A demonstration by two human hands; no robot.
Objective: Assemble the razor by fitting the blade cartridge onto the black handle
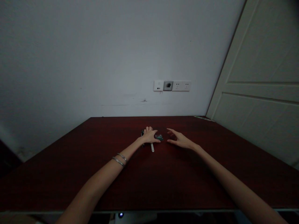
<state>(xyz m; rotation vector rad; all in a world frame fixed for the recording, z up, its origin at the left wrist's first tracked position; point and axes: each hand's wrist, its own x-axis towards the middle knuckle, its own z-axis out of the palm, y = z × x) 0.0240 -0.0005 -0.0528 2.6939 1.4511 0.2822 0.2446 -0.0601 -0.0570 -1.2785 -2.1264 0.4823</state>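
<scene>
My left hand (149, 135) lies palm down on the table, its thumb stretched to the right and its fingers apart. Under it a white, flat handle-like strip (152, 147) sticks out toward me, with a hole near its end. A dark green-black item (142, 133) shows at the hand's left side; the hand covers most of it. Just right of my left thumb lies a small greenish, shiny item (159, 137), too small and dim to name. On the other side of that item, my right hand (178, 138) hovers open, thumb and fingers apart, holding nothing.
The dark red wooden table (130, 183) reaches back to a pale wall (93, 62). Sockets (181, 86) are set in the wall. A panelled door (261, 77) stands at the right. A thin strip (203, 118) lies at the table's far right corner.
</scene>
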